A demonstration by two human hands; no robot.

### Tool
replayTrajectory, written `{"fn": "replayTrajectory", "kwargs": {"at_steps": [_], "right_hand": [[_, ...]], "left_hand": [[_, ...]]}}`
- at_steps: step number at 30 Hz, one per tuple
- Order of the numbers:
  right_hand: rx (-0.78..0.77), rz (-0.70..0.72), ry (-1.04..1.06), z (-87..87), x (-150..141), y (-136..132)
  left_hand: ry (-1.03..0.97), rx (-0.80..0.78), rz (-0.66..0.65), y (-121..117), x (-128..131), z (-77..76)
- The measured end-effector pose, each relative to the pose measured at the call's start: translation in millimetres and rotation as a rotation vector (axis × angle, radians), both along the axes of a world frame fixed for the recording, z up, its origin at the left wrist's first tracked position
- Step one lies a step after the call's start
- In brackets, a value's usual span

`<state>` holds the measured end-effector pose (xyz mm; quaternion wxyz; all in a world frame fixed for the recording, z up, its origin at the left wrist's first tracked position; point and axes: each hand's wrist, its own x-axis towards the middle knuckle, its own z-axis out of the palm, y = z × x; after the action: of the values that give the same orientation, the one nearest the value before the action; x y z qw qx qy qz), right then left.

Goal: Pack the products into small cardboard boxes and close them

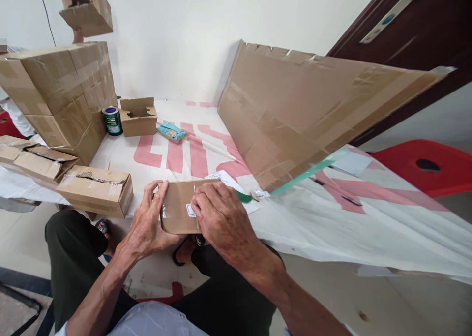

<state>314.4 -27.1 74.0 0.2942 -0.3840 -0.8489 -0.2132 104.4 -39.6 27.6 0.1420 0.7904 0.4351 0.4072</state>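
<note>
A small flat cardboard box point(177, 200) is held over my lap, just off the table's front edge. My left hand point(147, 223) grips its left end, thumb along the near edge and fingers at the far corner. Across the right part of the box lies my right hand point(223, 215), its fingers curled against the top face beside a small white label point(191, 210) with a blue border. My right hand hides that end of the box. Whether its fingertips also pinch something thin, such as tape, I cannot make out.
A large cardboard sheet point(295, 114) leans on the right of the table. Cardboard boxes point(55, 90) are stacked at left, near a closed box point(96, 188), green can point(112, 120), open box point(139, 124) and blue packet point(172, 131). Another person's hand point(78, 36) holds a box behind the stack.
</note>
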Motion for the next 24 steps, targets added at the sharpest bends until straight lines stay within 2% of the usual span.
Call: {"fn": "replayTrajectory", "kwargs": {"at_steps": [10, 24], "right_hand": [[-0.049, 0.05, 0.142, -2.9, 3.3, -0.4], [-0.039, 0.1, 0.133, 1.3, 6.5, -1.7]], "left_hand": [[0.027, -0.024, 0.011, -0.3, 0.6, 5.3], [0.033, -0.06, 0.025, -2.5, 3.0, 7.6]]}}
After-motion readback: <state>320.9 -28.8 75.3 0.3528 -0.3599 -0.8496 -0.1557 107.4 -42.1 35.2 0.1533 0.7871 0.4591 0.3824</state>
